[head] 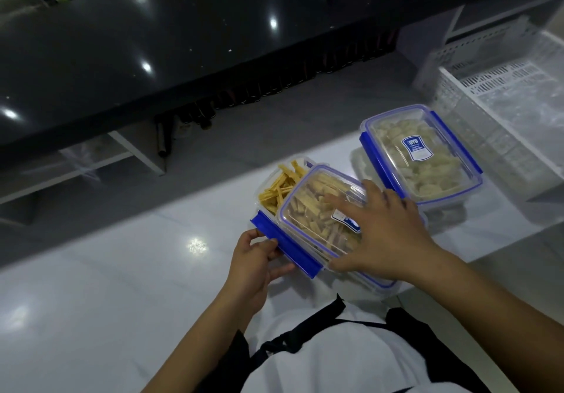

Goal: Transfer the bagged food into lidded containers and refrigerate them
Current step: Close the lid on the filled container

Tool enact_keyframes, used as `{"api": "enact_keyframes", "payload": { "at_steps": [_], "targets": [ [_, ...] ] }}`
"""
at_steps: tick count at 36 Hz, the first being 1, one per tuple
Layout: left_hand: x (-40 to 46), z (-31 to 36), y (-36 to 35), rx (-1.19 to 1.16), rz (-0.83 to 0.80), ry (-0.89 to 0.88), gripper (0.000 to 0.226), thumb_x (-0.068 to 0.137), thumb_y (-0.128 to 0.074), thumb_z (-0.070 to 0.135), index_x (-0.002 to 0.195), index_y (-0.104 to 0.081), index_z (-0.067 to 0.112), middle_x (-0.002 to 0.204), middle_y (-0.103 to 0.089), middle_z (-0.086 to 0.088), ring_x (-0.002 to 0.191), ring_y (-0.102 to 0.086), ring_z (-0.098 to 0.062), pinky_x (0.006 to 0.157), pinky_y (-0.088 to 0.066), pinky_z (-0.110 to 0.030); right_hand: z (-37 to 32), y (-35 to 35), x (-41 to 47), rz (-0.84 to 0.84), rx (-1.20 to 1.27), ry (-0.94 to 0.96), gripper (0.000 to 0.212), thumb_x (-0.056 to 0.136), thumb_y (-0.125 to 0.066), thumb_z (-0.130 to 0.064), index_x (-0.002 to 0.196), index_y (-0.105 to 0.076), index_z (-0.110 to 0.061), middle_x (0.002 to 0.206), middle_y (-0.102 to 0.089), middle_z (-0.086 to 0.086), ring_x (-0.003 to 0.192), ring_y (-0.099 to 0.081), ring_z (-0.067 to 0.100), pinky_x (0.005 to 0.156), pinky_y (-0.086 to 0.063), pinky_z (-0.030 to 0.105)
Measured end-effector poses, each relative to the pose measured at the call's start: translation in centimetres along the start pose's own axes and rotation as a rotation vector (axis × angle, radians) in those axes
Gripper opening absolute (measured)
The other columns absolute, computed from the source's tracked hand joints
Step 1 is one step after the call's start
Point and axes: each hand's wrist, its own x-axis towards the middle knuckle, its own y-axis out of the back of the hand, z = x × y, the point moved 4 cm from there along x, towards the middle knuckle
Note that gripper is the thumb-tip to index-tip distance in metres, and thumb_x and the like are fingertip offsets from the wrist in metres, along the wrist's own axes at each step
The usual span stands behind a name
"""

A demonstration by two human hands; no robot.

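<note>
Clear lid (317,209): sat askew on our near container (274,185) of yellow strips, its far-left corner uncovered.
Left hand (256,266): we pinched the lid's blue clip (285,243).
Right hand (384,227): our straight fingers pressed flat on the lid.
Second container (422,154): lidded, just beyond, on the white bench (106,285).
White crate (500,87): far right.

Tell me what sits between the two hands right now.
In the head view, the near container's clear lid with its blue clip lies between the left hand and right hand.
</note>
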Motion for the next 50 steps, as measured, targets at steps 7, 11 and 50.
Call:
{"api": "enact_keyframes", "payload": {
  "at_steps": [7,11,50],
  "targets": [
    [0.0,0.5,0.6,-0.011,-0.034,0.004,0.028,0.097,-0.059,0.006,0.122,-0.054,0.018,0.086,-0.077,-0.012,0.085,-0.077,-0.027,0.058,-0.061,-0.037,0.4,0.8,-2.5,0.059,0.033,-0.014,0.118,0.047,-0.041,-0.097,0.145,0.014,-0.06,0.165,0.005,0.001,0.149,-0.008,0.036,0.116,-0.017,0.056],
    [-0.3,0.6,0.5,-0.012,-0.056,-0.013,0.027,0.099,-0.056,0.003,0.123,-0.053,0.015,0.083,-0.077,-0.012,0.085,-0.077,-0.028,0.059,-0.061,-0.038,-1.3,1.7,-0.5,0.169,0.073,-0.011,0.117,0.045,-0.042,-0.095,0.145,0.011,-0.063,0.165,0.005,0.003,0.148,-0.009,0.038,0.116,-0.016,0.058],
    [0.6,1.8,1.3,-0.058,0.027,0.025,0.032,0.101,-0.051,0.0,0.13,-0.049,0.012,0.108,-0.068,-0.021,0.086,-0.076,-0.03,0.061,-0.062,-0.04,-3.1,2.0,4.9,0.233,0.634,0.03,0.116,0.041,-0.058,-0.095,0.146,-0.023,-0.058,0.157,-0.023,-0.004,0.14,-0.033,0.03,0.108,-0.037,0.052]
  ]
}}
